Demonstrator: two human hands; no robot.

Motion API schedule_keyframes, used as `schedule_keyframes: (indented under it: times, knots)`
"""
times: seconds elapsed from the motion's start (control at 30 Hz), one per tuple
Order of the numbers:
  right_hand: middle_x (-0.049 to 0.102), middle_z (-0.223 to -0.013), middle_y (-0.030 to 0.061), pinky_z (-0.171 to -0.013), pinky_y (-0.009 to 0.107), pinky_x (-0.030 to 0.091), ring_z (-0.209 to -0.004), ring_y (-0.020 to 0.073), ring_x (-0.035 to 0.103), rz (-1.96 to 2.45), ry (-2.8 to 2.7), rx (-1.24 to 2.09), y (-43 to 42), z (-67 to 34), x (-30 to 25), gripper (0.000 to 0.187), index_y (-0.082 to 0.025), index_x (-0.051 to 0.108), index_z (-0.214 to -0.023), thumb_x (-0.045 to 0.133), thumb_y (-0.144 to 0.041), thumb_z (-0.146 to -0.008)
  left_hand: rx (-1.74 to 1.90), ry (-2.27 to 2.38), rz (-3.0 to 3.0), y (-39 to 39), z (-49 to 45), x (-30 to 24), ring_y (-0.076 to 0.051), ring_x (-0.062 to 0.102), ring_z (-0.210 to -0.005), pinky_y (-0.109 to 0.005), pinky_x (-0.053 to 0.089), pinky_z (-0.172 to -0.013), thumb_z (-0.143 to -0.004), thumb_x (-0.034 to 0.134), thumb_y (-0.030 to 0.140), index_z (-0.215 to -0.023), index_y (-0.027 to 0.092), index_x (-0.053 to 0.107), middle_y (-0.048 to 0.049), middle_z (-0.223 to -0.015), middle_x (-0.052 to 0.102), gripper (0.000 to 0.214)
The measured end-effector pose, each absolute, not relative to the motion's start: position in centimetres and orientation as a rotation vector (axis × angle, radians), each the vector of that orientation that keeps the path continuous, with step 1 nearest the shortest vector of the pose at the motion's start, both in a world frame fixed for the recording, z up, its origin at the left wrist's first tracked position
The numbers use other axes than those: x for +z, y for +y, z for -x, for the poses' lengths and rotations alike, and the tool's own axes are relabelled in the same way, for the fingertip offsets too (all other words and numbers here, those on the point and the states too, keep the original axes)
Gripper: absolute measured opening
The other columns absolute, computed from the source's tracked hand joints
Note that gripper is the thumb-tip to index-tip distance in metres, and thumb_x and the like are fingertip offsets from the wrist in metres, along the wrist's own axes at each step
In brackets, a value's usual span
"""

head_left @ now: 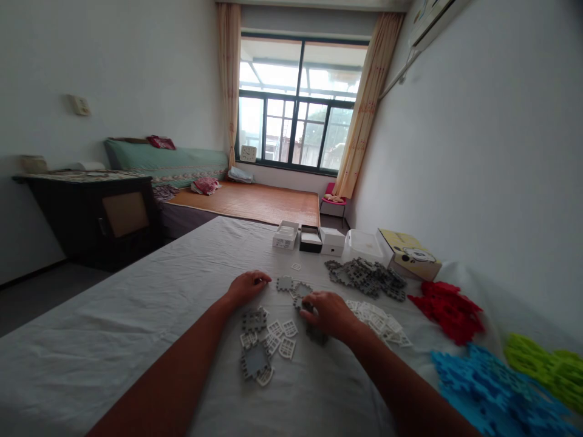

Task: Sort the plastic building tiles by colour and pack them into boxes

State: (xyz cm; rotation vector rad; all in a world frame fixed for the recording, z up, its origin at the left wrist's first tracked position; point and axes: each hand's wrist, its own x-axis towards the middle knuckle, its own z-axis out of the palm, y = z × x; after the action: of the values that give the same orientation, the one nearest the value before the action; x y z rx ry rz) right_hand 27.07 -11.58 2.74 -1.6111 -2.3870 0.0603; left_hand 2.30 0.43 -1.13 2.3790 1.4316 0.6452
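My left hand (247, 287) rests low over the white cloth with its fingers curled together; whatever may be in them is hidden. To its right lies a grey square building piece with notched edges (285, 283). My right hand (327, 311) has thumb and fingers closed on a grey notched frame piece (298, 302), mostly covered by the fingers. Just beyond it is another grey notched frame (303, 288). Nearer to me, between the forearms, are white lattice window pieces (286, 348), a grey notched piece (254, 321) and a larger grey notched frame (255, 361).
Right of my right hand are piles of white lattice pieces (378, 320) and grey pieces (364, 276). Farther right lie red pieces (449, 311), blue pieces (492, 382) and lime-green pieces (544, 367). Small boxes (286, 235) and a yellow box (410, 252) line the far edge.
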Motion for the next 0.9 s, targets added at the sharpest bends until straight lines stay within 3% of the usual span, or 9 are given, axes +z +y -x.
schedule_keyframes:
  times: [0.13,0.33,0.47,0.57,0.67,0.77,0.83,0.9]
  knots:
    - [0.070,-0.086,0.0066,-0.071,0.027,0.042,-0.078,0.0182,0.062,1.601,-2.137,-0.054,-10.2,-28.8,2.9,0.026,-0.022,0.067,-0.087,0.044,-0.034,-0.088,0.659,1.421,-2.387,0.5,-2.2,-1.2,-0.016,0.062,-0.088,-0.023,0.045,-0.076,-0.081,0.048,0.032,-0.098,0.029,0.071,0.0022,-0.101,0.070,0.028]
    - [0.068,-0.077,0.0073,-0.059,0.030,0.050,-0.060,0.0185,0.062,1.590,-1.324,0.222,-6.5,-38.7,2.1,0.035,-0.017,0.062,-0.090,0.051,-0.048,-0.079,0.650,1.440,-2.370,0.4,-2.2,-1.1,-0.015,0.062,-0.088,-0.023,0.045,-0.076,-0.081,0.049,0.031,-0.098,0.029,0.071,0.0025,-0.101,0.070,0.027]
    - [0.067,-0.089,0.0127,-0.057,0.031,0.054,-0.066,0.0204,0.065,1.536,-0.992,0.263,-5.4,-43.4,1.0,0.048,-0.013,0.058,-0.103,0.050,-0.051,-0.074,0.647,1.442,-2.380,0.5,-2.2,-1.2,-0.015,0.062,-0.087,-0.023,0.045,-0.075,-0.081,0.049,0.031,-0.098,0.029,0.070,0.0025,-0.101,0.070,0.028]
    - [0.061,-0.110,0.0188,-0.062,0.032,0.055,-0.075,0.0213,0.066,1.557,-0.959,0.204,-5.3,-43.9,0.9,0.057,-0.009,0.054,-0.114,0.052,-0.049,-0.072,0.648,1.430,-2.393,0.6,-2.2,-1.2,-0.015,0.062,-0.088,-0.023,0.045,-0.077,-0.081,0.048,0.032,-0.098,0.028,0.070,0.0027,-0.102,0.070,0.028]
    - [0.060,-0.114,0.0179,-0.069,0.034,0.053,-0.077,0.0205,0.064,1.586,-1.114,0.115,-5.9,-41.8,2.0,0.055,-0.011,0.056,-0.113,0.055,-0.047,-0.072,0.660,1.409,-2.407,0.7,-2.2,-1.3,-0.015,0.062,-0.090,-0.022,0.045,-0.078,-0.081,0.047,0.032,-0.098,0.028,0.070,0.0029,-0.103,0.070,0.028]
    - [0.068,-0.095,0.0090,-0.067,0.031,0.052,-0.073,0.0182,0.063,1.517,-1.716,0.431,-7.7,-37.7,3.5,0.043,-0.018,0.064,-0.103,0.054,-0.050,-0.076,0.656,1.416,-2.404,0.7,-2.1,-1.4,-0.015,0.062,-0.089,-0.022,0.045,-0.078,-0.081,0.048,0.032,-0.097,0.028,0.071,0.0034,-0.103,0.070,0.028]
    - [0.069,-0.092,0.0044,-0.064,0.029,0.051,-0.071,0.0172,0.063,1.402,-2.074,0.744,-9.3,-34.8,4.1,0.040,-0.025,0.067,-0.100,0.063,-0.051,-0.070,0.649,1.428,-2.398,0.7,-2.1,-1.4,-0.015,0.062,-0.089,-0.022,0.045,-0.078,-0.081,0.048,0.031,-0.098,0.029,0.071,0.0037,-0.102,0.070,0.028]
    - [0.070,-0.095,0.0028,-0.065,0.027,0.050,-0.071,0.0174,0.064,1.374,-2.227,0.838,-10.8,-32.5,4.3,0.045,-0.031,0.069,-0.097,0.076,-0.048,-0.055,0.646,1.436,-2.396,0.7,-2.1,-1.4,-0.015,0.062,-0.090,-0.022,0.046,-0.078,-0.081,0.049,0.031,-0.098,0.028,0.071,0.0037,-0.103,0.070,0.028]
